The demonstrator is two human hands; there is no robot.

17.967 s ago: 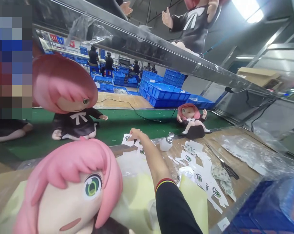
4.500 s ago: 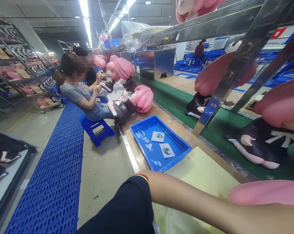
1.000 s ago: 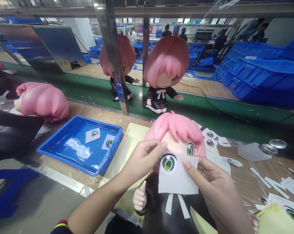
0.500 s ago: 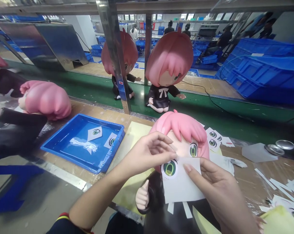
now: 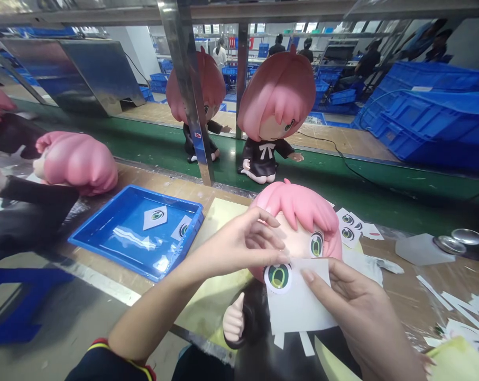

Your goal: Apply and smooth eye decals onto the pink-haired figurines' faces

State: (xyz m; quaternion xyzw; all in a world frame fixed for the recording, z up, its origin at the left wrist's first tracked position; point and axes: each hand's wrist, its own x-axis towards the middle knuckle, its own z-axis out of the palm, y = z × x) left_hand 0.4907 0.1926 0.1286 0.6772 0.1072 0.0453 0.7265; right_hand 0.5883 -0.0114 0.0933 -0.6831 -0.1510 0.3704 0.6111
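A pink-haired doll (image 5: 303, 222) in a black dress lies on its back in front of me, one green eye on its face. My right hand (image 5: 362, 317) pinches a white backing sheet (image 5: 298, 301) that carries a green eye sticker (image 5: 278, 276), held over the doll's face. My left hand (image 5: 239, 246) reaches over the doll's cheek, with its fingertips pressed together at the top edge of that sticker. A yellow-green mat (image 5: 211, 296) lies under the doll.
A blue tray (image 5: 136, 235) holding water and two eye stickers sits to the left. More eye sheets (image 5: 350, 225) and paper scraps lie to the right. Finished dolls (image 5: 271, 114) stand on the green conveyor (image 5: 358, 190) behind a metal post (image 5: 187, 95). Another doll (image 5: 71, 161) lies far left.
The sticker sheet has slid down off the doll's face in my right hand, and my left fingertips have followed it to the sticker's edge.
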